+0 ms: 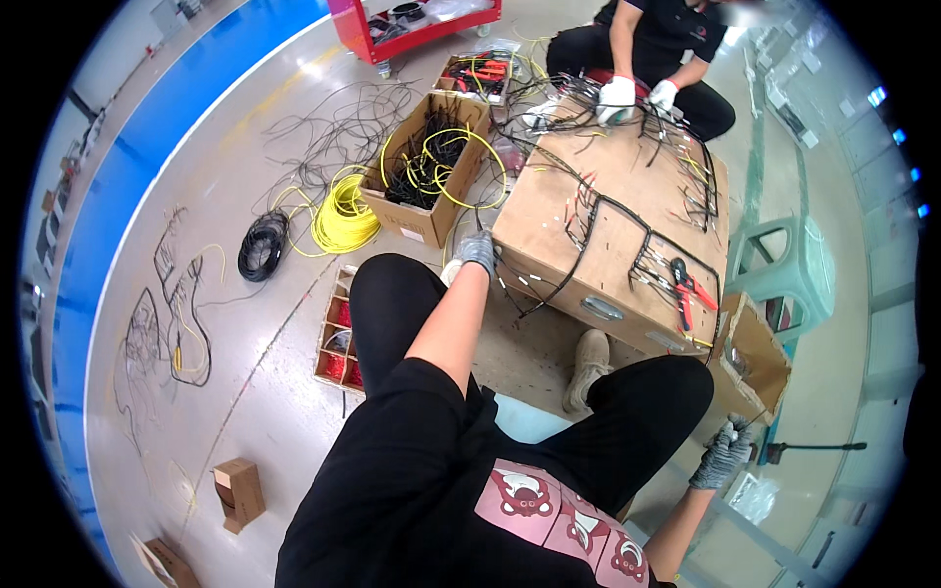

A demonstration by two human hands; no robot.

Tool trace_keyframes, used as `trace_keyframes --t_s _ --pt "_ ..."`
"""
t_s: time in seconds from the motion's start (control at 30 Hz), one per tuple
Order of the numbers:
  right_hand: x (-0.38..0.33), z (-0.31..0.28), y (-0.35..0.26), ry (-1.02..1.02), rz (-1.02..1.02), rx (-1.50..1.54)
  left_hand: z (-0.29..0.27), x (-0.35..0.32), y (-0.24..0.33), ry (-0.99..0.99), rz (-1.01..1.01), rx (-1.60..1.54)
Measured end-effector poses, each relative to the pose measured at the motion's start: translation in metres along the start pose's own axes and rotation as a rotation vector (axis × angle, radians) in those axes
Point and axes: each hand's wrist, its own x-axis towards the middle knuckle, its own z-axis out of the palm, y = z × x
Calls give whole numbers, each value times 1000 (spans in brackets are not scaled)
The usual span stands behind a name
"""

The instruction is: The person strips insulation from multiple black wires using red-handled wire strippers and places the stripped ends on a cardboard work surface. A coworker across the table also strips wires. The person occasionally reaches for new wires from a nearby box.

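My left hand (477, 252), in a grey glove, is at the near left corner of a wooden crate (549, 211). Its fingers are curled round something too small to make out, beside black cable ends and a white round item (451, 271). Low on the right, my right hand (723, 455), gloved too, has its fingers drawn together below an open cardboard box (769, 377). A thin dark line meets its fingertips. On the crate top lies a branched black wire harness (619, 209) with white-tagged ends. Red-handled pliers (683, 294) rest near the crate's right edge.
Across the crate a co-worker's white-gloved hands (618, 98) handle black wires. Left of the crate are a carton of cables (436, 191), a yellow cable coil (343, 218), a black coil (263, 245) and a divided parts box (331, 355). A green plastic stool (799, 269) stands right.
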Motion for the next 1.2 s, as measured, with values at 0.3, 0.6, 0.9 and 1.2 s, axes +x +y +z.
trace_keyframes --t_s 0.3,0.6,0.9,1.2 --pt "-11 200 -111 -646 96 -3 8 -190 25 -380 326 -345" --pt "-20 320 -151 -978 -192 -273 -8 -223 -25 -417 842 628" --pt "-15 316 -123 -948 -74 30 -26 -215 48 -967 339 -590" --pt "-42 319 -120 -898 -166 115 -48 -206 134 -792 226 -911"
